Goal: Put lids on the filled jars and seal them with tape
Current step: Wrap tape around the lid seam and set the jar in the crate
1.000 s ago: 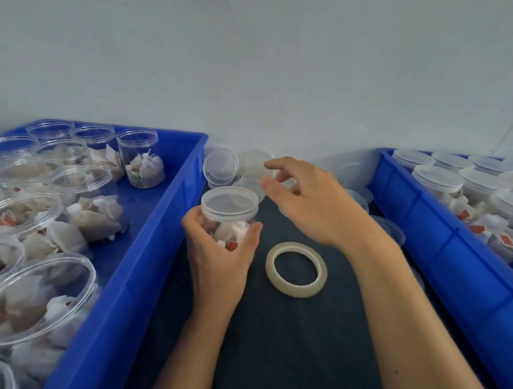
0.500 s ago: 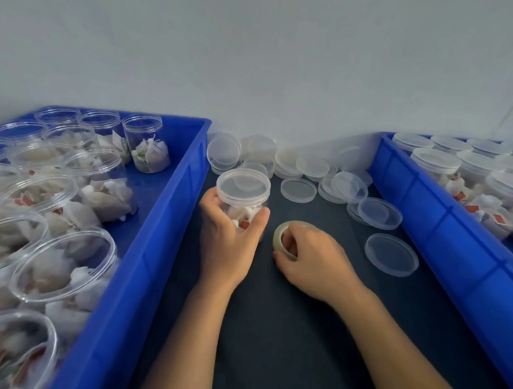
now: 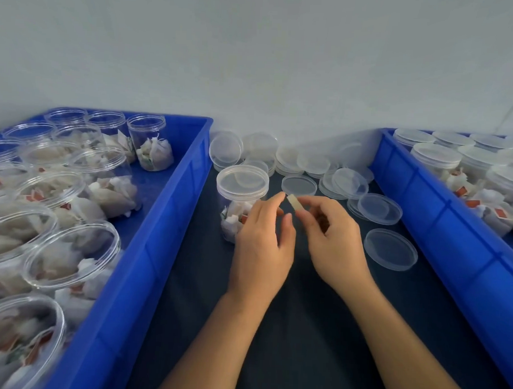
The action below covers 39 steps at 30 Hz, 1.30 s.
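**Tape roll held between both hands beside a lidded jar**

Both hands meet over the dark worktop (image 3: 273, 327), just in front of a clear jar (image 3: 236, 214) that stands upright with its lid (image 3: 242, 182) already on. Through the wall of the jar I can see white tea bags with red tags. The right hand (image 3: 332, 241) has its fingers curled round the roll of tape (image 3: 296, 202), which stands on edge so that only a pale strip of it shows above the fingers. The left hand (image 3: 262, 244) is raised beside it, index finger and thumb brought up to the near end of the roll; whether they pinch the tape or only touch it I cannot tell. The left hand sits in front of the jar's lower right side and hides part of it.

Behind the jar, against the wall, lies a scatter of loose clear lids (image 3: 300, 164), some stacked, some propped on edge. Two more lids lie flat to the right of the hands, one (image 3: 379, 208) farther back and one (image 3: 390, 249) nearer.

A blue crate (image 3: 166, 219) to the left holds many open jars (image 3: 70, 251) filled with the same bags, none with lids. A second blue crate (image 3: 442, 220) on the right holds jars with lids on (image 3: 436, 156).
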Each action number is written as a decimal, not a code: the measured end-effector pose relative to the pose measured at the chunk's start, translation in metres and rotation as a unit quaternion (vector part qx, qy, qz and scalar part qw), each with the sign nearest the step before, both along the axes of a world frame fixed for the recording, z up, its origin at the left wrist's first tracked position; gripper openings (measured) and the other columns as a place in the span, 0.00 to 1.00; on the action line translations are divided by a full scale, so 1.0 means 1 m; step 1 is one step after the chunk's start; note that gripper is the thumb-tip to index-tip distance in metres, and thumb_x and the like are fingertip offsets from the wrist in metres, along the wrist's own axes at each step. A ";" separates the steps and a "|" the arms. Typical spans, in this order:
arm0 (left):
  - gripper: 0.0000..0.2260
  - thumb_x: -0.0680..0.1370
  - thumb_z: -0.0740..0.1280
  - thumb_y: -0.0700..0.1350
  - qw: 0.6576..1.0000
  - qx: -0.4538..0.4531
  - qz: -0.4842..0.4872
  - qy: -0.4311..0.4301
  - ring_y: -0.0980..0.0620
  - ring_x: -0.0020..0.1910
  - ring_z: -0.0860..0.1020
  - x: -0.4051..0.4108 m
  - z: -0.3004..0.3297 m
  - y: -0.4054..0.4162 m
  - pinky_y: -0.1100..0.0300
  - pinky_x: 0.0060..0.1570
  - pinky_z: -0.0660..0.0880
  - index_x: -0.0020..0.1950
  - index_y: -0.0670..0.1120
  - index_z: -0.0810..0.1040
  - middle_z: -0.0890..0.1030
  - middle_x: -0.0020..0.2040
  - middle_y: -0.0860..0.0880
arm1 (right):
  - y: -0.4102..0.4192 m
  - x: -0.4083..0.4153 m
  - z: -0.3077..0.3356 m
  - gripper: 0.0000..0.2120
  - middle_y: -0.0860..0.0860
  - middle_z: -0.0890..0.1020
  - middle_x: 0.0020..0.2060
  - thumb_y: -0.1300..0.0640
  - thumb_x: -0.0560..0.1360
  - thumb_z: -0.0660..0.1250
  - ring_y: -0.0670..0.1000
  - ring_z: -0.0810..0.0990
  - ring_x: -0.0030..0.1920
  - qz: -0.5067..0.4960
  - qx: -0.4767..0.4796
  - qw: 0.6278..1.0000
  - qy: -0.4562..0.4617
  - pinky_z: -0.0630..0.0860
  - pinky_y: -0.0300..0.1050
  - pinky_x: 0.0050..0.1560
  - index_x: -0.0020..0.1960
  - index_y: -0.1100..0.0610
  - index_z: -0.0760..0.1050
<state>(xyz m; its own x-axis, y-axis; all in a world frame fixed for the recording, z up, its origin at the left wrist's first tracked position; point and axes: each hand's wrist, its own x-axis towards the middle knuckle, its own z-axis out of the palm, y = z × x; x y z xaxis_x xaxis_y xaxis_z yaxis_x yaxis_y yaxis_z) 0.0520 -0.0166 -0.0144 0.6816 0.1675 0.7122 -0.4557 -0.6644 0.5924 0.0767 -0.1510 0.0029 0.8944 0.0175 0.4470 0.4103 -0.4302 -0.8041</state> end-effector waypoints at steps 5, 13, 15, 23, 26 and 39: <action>0.17 0.86 0.67 0.43 0.998 -0.017 -0.008 0.056 0.52 0.55 0.81 0.001 0.000 -0.001 0.59 0.57 0.77 0.75 0.42 0.77 0.84 0.58 0.48 | 0.008 -0.004 0.002 0.19 0.36 0.82 0.53 0.58 0.84 0.67 0.42 0.81 0.57 0.040 0.014 0.999 -0.034 0.74 0.30 0.53 0.55 0.31 0.77; 0.13 0.82 0.72 0.36 0.999 -0.033 0.021 0.020 0.54 0.46 0.80 -0.002 0.004 -0.003 0.63 0.49 0.78 0.67 0.40 0.82 0.83 0.53 0.48 | 0.007 -0.002 0.000 0.13 0.38 0.82 0.51 0.61 0.84 0.67 0.41 0.81 0.57 0.042 -0.002 0.997 -0.061 0.73 0.28 0.53 0.59 0.44 0.83; 0.11 0.82 0.72 0.35 0.998 -0.046 0.031 0.016 0.53 0.48 0.82 -0.002 0.005 -0.003 0.62 0.51 0.79 0.64 0.40 0.83 0.84 0.53 0.48 | 0.004 -0.002 0.001 0.12 0.39 0.82 0.51 0.61 0.83 0.67 0.41 0.81 0.56 0.051 -0.015 0.997 -0.060 0.73 0.29 0.52 0.60 0.47 0.84; 0.06 0.83 0.73 0.43 0.985 -0.156 0.025 0.064 0.60 0.46 0.84 -0.003 0.007 -0.005 0.66 0.48 0.80 0.59 0.45 0.87 0.86 0.46 0.57 | 0.000 -0.002 0.003 0.09 0.38 0.79 0.48 0.63 0.81 0.72 0.42 0.79 0.51 0.043 -0.046 0.995 -0.079 0.73 0.29 0.50 0.57 0.52 0.84; 0.04 0.82 0.73 0.43 0.985 -0.161 0.032 0.062 0.62 0.45 0.83 -0.005 0.008 -0.007 0.71 0.45 0.78 0.54 0.46 0.88 0.83 0.42 0.61 | -0.002 -0.001 0.003 0.07 0.39 0.78 0.48 0.63 0.80 0.72 0.44 0.79 0.51 0.043 -0.053 0.994 -0.083 0.73 0.29 0.50 0.56 0.54 0.83; 0.06 0.81 0.75 0.43 0.949 -0.290 -0.010 0.119 0.57 0.46 0.87 0.000 0.005 -0.006 0.57 0.51 0.85 0.57 0.45 0.88 0.88 0.46 0.56 | -0.007 0.000 -0.001 0.07 0.43 0.79 0.50 0.64 0.80 0.72 0.47 0.79 0.54 0.060 -0.089 0.987 -0.120 0.78 0.44 0.52 0.56 0.54 0.83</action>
<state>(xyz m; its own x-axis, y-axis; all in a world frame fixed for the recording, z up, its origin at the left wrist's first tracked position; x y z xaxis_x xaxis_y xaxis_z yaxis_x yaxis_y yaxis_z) 0.0524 -0.0230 -0.0097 0.8186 0.4702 0.3298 -0.2728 -0.1870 0.9437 0.0768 -0.1577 0.0021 0.7500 0.2129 0.6262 0.6359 -0.4925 -0.5942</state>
